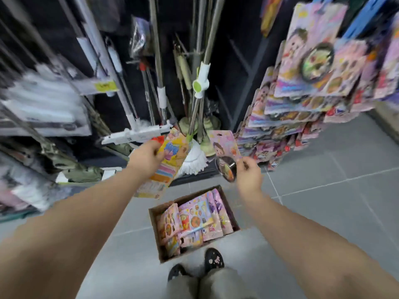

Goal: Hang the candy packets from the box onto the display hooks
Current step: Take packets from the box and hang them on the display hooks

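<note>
Standing over an open cardboard box [155, 238] on the grey floor [323, 190] at 6 o'clock, with candy packets [194, 221] lying inside. Holding a yellow packet [167, 167] in the left hand [145, 157], at 11 o'clock from the box, fingers curled round its upper edge. Pinching a pink packet [224, 145] by its lower part in the right hand [249, 176], at 1 o'clock from the box. Facing a display [302, 83] of similar packets at 2 o'clock, well apart from both hands. Mop handles [158, 61] at 12 o'clock.

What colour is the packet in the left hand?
Mostly yellow; the packet shows in the head view.
</note>
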